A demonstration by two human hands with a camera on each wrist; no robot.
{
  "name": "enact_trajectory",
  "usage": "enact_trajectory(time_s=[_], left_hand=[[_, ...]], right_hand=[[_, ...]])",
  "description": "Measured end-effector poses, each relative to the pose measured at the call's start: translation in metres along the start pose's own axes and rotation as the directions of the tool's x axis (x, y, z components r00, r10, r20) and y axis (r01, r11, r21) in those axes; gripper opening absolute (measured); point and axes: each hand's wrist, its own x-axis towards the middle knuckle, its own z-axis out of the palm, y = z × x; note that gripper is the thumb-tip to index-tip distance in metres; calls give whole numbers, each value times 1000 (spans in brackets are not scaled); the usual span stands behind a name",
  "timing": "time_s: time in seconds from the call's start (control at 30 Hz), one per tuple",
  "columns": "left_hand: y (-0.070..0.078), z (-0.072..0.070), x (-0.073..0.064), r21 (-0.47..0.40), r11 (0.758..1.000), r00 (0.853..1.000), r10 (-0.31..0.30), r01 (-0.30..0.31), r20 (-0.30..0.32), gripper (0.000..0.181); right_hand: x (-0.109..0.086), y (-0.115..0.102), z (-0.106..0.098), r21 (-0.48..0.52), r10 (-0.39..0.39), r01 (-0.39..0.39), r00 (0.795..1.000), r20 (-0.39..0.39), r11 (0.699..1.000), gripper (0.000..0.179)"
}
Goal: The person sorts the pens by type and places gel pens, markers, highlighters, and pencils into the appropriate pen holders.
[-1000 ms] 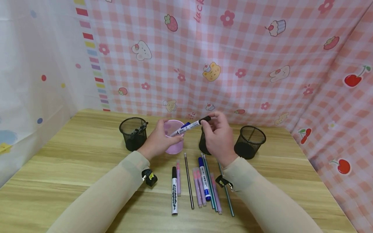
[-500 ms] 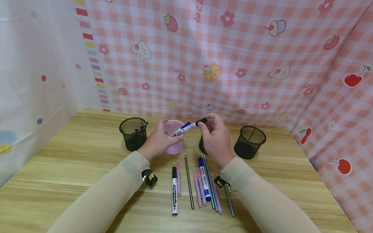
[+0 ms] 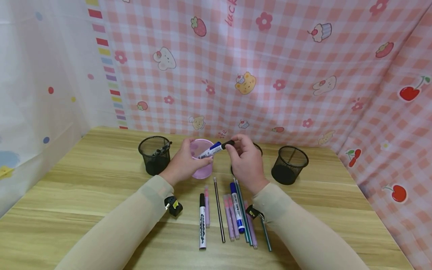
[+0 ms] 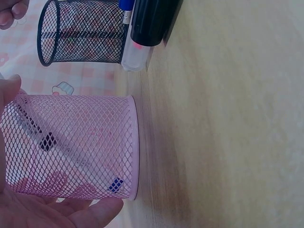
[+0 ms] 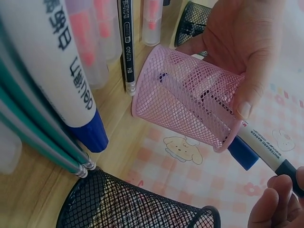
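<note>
Our left hand point(image 3: 181, 162) gripped the pink mesh pen cup point(image 3: 203, 171); our right hand point(image 3: 247, 162) pinched a black-capped whiteboard marker point(image 3: 212, 151), its lower end inside.

The black-capped marker point(image 5: 263, 145) sticking out of the mouth of the pink mesh cup point(image 3: 202, 172) reads "WHITEBOARD MARKER" in small dark capitals. The blue-capped marker point(image 5: 58, 64) to the right of the cup and nearer the person bears "deli" and large Chinese characters, partly cut off. The dark pencil point(image 5: 128, 42) beside the cup's base shows "HB" near its eraser, after letters resembling "deli"; its other characters are too small. Behind the cup, the checked cloth point(image 3: 216, 63) carries "luck" in pink, high up and to the right, and lower, just beyond the cup's right side, "ife", its start unclear.
</note>
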Motion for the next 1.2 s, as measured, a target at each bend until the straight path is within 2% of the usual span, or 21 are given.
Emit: enact_trajectory(time_s=[0.37,1.2], left_hand=[[1,0,-2,6,1000,1000,1,-1,4,108],[2,0,-2,-1,1000,1000,-13,13,8,110]], right_hand=[[-3,2,4,0,11,-11,998,56,1000,15],[-5,1,10,-67,38,-32,995,91,997,11]])
